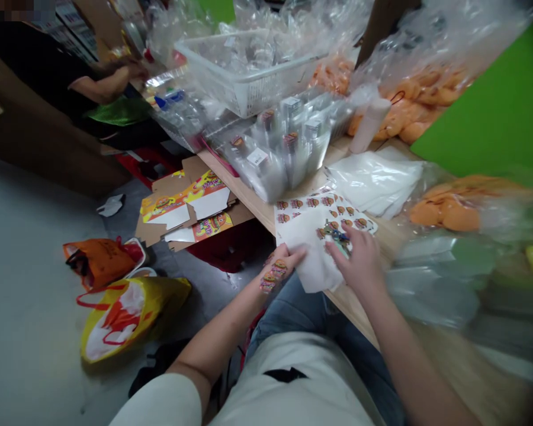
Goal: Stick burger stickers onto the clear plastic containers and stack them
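A sheet of burger stickers lies at the near edge of the wooden table, with a plain white sheet over its near part. My left hand pinches the white sheet's left edge; a few stickers cling to the back of that hand and wrist. My right hand rests on the sheets, fingers curled round a small green and blue thing that is too blurred to name.
Behind the sheets lie clear packets of small items, a white basket, a white tube, white bags and bagged orange pieces. Printed cardboard, an orange bag and a yellow bag are on the floor. Another person's arm is far left.
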`<state>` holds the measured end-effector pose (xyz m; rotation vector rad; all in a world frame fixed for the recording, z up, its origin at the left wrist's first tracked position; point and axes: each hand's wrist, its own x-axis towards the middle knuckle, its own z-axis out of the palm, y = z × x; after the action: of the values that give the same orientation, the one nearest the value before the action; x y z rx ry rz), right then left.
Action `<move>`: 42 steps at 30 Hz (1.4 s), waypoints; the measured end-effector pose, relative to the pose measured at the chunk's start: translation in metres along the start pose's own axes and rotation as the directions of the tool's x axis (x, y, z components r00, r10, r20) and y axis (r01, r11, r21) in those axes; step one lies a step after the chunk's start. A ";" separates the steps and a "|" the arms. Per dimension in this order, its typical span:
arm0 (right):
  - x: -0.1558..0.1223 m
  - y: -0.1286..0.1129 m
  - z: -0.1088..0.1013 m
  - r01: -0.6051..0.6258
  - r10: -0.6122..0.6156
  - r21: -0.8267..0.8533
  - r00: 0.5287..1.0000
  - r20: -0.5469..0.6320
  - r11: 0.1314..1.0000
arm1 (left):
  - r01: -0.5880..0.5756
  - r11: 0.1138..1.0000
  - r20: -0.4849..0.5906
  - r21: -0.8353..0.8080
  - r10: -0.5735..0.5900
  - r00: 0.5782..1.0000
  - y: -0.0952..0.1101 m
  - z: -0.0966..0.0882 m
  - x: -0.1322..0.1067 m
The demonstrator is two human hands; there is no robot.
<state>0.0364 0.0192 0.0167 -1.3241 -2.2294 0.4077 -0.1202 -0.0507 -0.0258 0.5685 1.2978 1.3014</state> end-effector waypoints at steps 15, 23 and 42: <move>-0.006 0.014 0.020 0.009 -0.014 -0.154 0.999 -0.030 0.988 | 0.156 0.985 0.030 -0.075 -0.154 0.988 0.013 -0.021 -0.041; -0.034 0.007 0.046 0.443 -0.446 0.078 0.847 0.289 0.893 | 0.508 0.830 0.351 -0.231 -0.416 0.839 0.023 -0.066 -0.056; 0.035 0.017 0.032 -0.049 0.043 -0.050 0.992 -0.116 0.998 | 0.449 0.877 0.167 0.171 -0.475 0.864 0.013 -0.038 -0.038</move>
<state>0.0165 0.0585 -0.0086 -1.3929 -2.1318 0.2834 -0.1504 -0.0944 -0.0104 0.4273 1.2523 0.7449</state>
